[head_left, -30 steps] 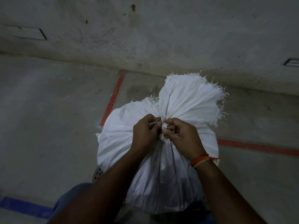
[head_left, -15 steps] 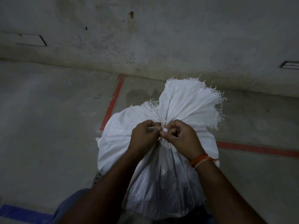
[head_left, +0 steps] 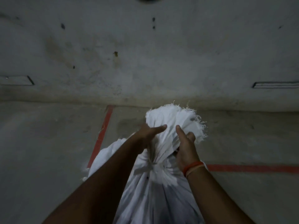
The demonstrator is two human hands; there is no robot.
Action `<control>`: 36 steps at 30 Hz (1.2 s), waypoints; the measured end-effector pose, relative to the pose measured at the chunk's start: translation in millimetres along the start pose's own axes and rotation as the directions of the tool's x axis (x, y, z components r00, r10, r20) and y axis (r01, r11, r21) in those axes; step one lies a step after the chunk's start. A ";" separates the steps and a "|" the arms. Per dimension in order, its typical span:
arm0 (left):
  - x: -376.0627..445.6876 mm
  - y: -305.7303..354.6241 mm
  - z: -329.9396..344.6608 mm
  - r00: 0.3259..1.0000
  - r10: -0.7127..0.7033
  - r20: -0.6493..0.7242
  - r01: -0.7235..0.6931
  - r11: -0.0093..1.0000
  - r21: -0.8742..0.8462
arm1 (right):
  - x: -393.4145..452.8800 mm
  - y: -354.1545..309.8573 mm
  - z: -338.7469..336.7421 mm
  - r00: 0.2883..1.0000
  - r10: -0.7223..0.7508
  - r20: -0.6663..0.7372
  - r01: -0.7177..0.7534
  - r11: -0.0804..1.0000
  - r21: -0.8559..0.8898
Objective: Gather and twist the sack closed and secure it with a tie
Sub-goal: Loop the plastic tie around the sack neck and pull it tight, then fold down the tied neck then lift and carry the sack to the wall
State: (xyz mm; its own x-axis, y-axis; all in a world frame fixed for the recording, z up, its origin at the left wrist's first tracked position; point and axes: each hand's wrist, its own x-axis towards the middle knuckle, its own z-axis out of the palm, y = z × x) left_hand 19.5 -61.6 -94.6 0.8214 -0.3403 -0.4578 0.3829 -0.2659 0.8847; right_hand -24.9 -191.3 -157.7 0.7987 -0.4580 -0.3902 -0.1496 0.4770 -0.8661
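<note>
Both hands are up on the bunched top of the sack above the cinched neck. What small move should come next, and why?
Probably tug the gathered top upward to test the tie. The sack is already cinched at its neck, and the left hand and right hand both have a grip on the fabric above it. The tie itself is too blurred to judge.

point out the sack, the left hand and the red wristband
sack (head_left: 155, 199), head view, on the white body below the cinched neck
left hand (head_left: 146, 132), head view, on the back of the hand
red wristband (head_left: 192, 166), head view, on the band at the right wrist
</note>
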 end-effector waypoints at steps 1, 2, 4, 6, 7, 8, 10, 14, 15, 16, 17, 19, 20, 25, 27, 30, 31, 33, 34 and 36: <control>7.0 5.5 2.6 1.000 -0.001 0.015 0.001 1.000 -0.030 | 1.8 -9.0 6.6 0.999 -0.016 0.034 0.015 1.000 0.008; 12.9 11.3 4.6 0.999 0.043 0.021 -0.042 0.998 -0.045 | 3.2 -18.5 13.8 0.996 -0.055 0.064 0.056 0.998 -0.014; 14.6 28.5 4.7 0.975 0.220 -0.035 -0.222 0.973 -0.065 | 4.2 -39.6 26.3 0.979 -0.164 0.120 0.165 0.986 0.008; 8.6 48.1 3.2 0.929 0.363 -0.070 -0.369 0.915 -0.163 | 4.3 -61.0 37.2 0.947 -0.257 0.192 0.243 0.965 0.096; 5.6 56.1 1.4 0.914 0.399 -0.066 -0.404 0.887 -0.223 | -0.1 -71.7 43.2 0.931 -0.280 0.233 0.254 0.958 0.134; -0.9 63.5 0.7 0.900 0.429 -0.070 -0.432 0.862 -0.266 | -4.6 -80.2 48.3 0.913 -0.306 0.270 0.271 0.949 0.158; -15.4 74.1 -0.6 0.883 0.459 -0.094 -0.466 0.840 -0.279 | -20.5 -94.1 54.6 0.895 -0.336 0.294 0.302 0.941 0.155; -44.3 79.6 -4.0 0.865 0.495 -0.080 -0.498 0.829 -0.253 | -53.4 -103.8 53.5 0.888 -0.323 0.329 0.298 0.946 0.125; -50.8 79.6 -4.8 0.858 0.508 -0.073 -0.510 0.826 -0.242 | -61.8 -106.2 52.4 0.891 -0.323 0.318 0.302 0.946 0.116; -58.3 80.0 -4.8 0.853 0.518 -0.072 -0.518 0.820 -0.243 | -69.6 -108.6 51.8 0.888 -0.338 0.312 0.322 0.941 0.102; -65.5 80.3 -4.7 0.845 0.530 -0.080 -0.532 0.811 -0.244 | -77.3 -111.7 51.6 0.874 -0.369 0.316 0.364 0.928 0.076; -80.9 81.9 -3.1 0.841 0.529 -0.112 -0.539 0.806 -0.247 | -93.1 -118.8 53.1 0.837 -0.441 0.324 0.466 0.885 0.003; -87.6 82.2 -2.1 0.847 0.516 -0.126 -0.530 0.812 -0.245 | -98.6 -121.3 54.5 0.825 -0.470 0.313 0.507 0.861 -0.044; -107.7 82.0 -4.5 0.822 0.532 -0.203 -0.560 0.820 -0.118 | -116.3 -131.6 61.8 0.777 -0.564 0.279 0.625 0.745 -0.233; -116.0 83.1 -4.6 0.828 0.531 -0.178 -0.553 0.827 -0.105 | -119.5 -130.9 61.8 0.744 -0.600 0.294 0.665 0.708 -0.238; -125.2 87.7 -6.6 0.839 0.523 -0.148 -0.535 0.844 -0.050 | -124.8 -128.4 60.6 0.749 -0.595 0.291 0.658 0.719 -0.222; -125.9 89.1 -7.5 0.842 0.517 -0.155 -0.529 0.848 -0.045 | -125.1 -128.5 61.1 0.757 -0.588 0.286 0.647 0.735 -0.201; -126.1 91.8 -8.0 0.866 0.476 -0.156 -0.491 0.868 -0.076 | -125.6 -131.4 63.8 0.778 -0.566 0.275 0.619 0.765 -0.177; -126.6 93.5 -7.3 0.879 0.456 -0.141 -0.471 0.877 -0.100 | -127.4 -135.1 65.3 0.775 -0.570 0.273 0.624 0.757 -0.193; -121.8 96.0 -5.1 0.900 0.421 -0.116 -0.435 0.888 -0.150 | -125.1 -140.0 66.7 0.751 -0.600 0.275 0.659 0.709 -0.251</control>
State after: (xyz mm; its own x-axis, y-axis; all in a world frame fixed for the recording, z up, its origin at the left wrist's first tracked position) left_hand -41.6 -41.0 46.5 0.9492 -0.3132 -0.0296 0.0466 0.0471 0.9978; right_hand -65.0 -150.7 33.2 0.8501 -0.4239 0.3125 0.2735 -0.1518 -0.9498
